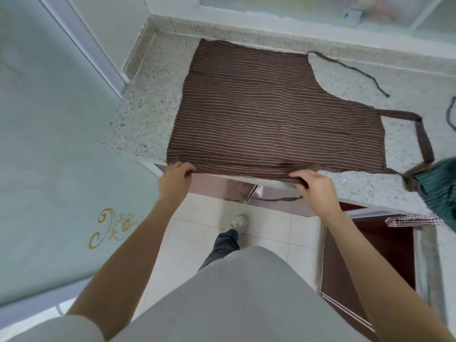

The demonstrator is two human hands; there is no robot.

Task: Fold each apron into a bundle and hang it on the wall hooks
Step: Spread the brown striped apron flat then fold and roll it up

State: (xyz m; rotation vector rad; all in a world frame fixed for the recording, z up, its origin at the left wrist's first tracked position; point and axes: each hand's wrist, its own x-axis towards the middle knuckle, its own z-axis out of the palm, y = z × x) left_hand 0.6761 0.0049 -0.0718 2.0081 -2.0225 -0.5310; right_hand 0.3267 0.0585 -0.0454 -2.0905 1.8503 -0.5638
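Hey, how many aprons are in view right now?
2, maybe more. The brown striped apron lies flat on the counter, both hands gripping its near edge. A green striped apron sits at the right edge, partly out of view.

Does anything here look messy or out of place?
Slightly. One tie string of the brown striped apron dangles off the counter's front edge, below where the left hand and right hand pinch the hem. Another string trails loose across the countertop.

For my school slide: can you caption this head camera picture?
Both hands, left and right, pinch the near edge of a striped brown apron spread flat on a speckled counter.
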